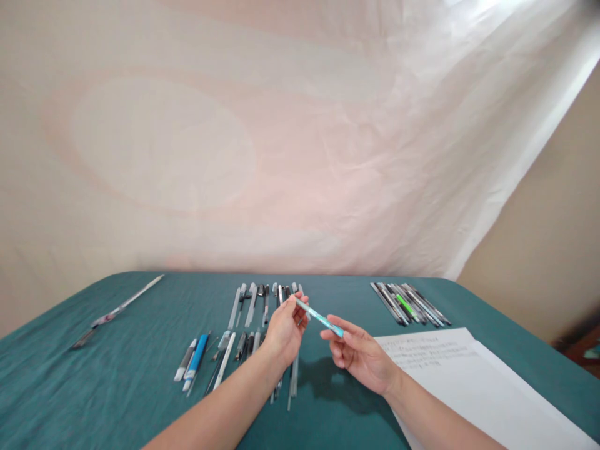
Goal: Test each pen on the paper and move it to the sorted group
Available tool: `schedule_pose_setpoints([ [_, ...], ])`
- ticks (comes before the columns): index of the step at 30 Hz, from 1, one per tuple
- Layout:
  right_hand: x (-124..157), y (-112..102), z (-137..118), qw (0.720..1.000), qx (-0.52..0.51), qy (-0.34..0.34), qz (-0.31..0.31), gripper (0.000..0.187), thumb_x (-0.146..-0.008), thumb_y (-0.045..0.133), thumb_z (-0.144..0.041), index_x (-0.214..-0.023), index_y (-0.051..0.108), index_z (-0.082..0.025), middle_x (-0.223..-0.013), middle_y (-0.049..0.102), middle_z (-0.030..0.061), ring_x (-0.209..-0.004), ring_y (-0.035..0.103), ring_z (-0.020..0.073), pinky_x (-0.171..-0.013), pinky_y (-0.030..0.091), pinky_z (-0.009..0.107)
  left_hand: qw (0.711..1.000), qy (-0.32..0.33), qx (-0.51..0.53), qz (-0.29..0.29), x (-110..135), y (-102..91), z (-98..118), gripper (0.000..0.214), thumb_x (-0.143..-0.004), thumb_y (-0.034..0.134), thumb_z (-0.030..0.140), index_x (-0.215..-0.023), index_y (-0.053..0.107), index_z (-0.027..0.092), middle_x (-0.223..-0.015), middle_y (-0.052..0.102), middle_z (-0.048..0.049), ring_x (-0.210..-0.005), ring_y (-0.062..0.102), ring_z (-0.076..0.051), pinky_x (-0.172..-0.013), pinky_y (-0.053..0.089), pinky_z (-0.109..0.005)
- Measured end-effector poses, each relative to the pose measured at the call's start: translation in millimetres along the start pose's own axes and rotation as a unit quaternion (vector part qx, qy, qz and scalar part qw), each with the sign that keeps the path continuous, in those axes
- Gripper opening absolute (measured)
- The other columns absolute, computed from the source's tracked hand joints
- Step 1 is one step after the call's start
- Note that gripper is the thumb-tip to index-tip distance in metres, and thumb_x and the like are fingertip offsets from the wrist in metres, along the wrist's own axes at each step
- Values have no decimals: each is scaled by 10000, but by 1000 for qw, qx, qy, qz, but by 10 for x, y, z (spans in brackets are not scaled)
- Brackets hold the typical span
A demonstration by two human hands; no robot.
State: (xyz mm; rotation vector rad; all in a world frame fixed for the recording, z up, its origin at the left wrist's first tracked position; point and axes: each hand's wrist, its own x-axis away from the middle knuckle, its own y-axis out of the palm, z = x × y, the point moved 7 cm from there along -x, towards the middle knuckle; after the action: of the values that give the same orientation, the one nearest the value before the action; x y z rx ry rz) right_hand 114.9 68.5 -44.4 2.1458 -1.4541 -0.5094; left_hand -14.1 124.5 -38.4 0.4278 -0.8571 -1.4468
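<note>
Handwriting (429, 352) on the white paper (482, 400) is illegible.

Teal pen (319, 317): barrel pattern too small to make out; one end partly covered by the left hand (282, 331).
Middle pens (251, 306): several partly hidden behind that hand and the left forearm (215, 406).
Handwriting (417, 350): too small and blurred to read.
Paper (482, 387): partly under the right forearm (435, 406), cut off at the bottom.
Forearms: both cropped by the bottom edge.
Worktop (117, 387): near side out of view.
Reddish-brown object (588, 347): cropped at right, unidentifiable.
</note>
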Motion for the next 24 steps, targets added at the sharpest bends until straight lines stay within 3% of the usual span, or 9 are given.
schedule_pose_setpoints([
  [24, 4, 8, -7, 1000, -11, -10, -13, 356, -746, 617, -251, -1099, 587, -224, -1019, 657, 94, -625, 524, 108, -510, 379, 228, 1000, 9, 9, -1, 18, 39, 29, 102, -836, 490, 158, -876, 579, 129, -791, 639, -53, -585, 569, -78, -546, 455, -182],
])
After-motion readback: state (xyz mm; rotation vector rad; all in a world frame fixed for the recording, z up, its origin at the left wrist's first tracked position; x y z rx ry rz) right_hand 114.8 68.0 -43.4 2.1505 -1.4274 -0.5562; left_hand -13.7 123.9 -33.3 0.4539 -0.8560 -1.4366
